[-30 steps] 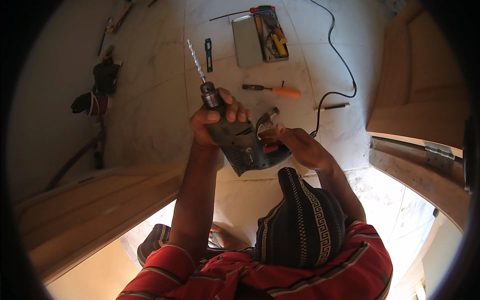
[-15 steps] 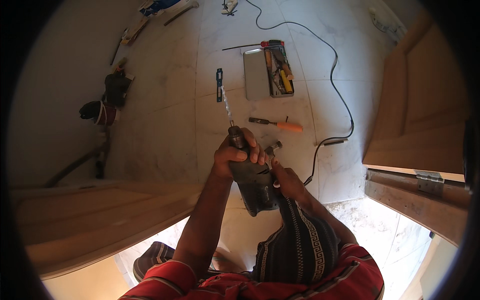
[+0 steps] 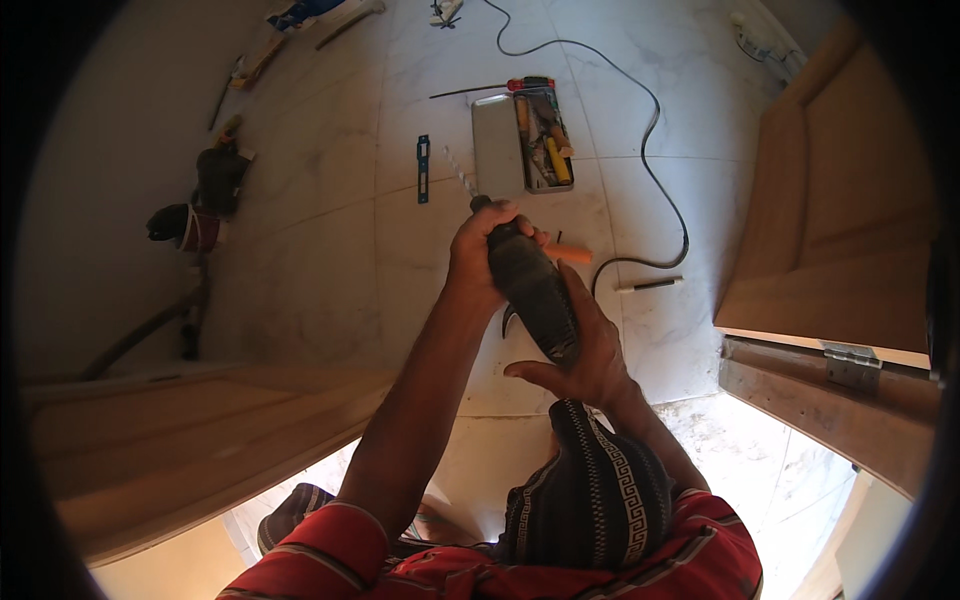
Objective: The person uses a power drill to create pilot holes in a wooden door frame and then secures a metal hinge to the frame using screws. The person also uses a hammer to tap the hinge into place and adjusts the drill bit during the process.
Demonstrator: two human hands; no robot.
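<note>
My left hand (image 3: 485, 240) is closed round the front of a dark power drill (image 3: 530, 295), which carries a long spiral bit (image 3: 460, 170) angled away from me. My right hand (image 3: 590, 350) holds the drill's rear end, its thumb stretched out across the back and its fingers along the right side. An orange-handled chisel (image 3: 568, 254) lies partly hidden behind the drill. Beyond, a blue slotted strip (image 3: 423, 168) lies beside an open metal tin (image 3: 498, 140) of hand tools. A red-handled screwdriver (image 3: 530, 84) with a long shaft rests at the tin's far end.
A wooden door (image 3: 820, 220) stands at the right and another panel (image 3: 190, 420) at lower left. The drill's cord (image 3: 655, 120) snakes over the marble floor. A pencil-like stick (image 3: 650, 285) lies right. Assorted items (image 3: 220, 175) line the left wall.
The drill has turned so its back faces up, with the bit angled more to the left. My right hand has shifted down to the rear end, thumb spreading out.
</note>
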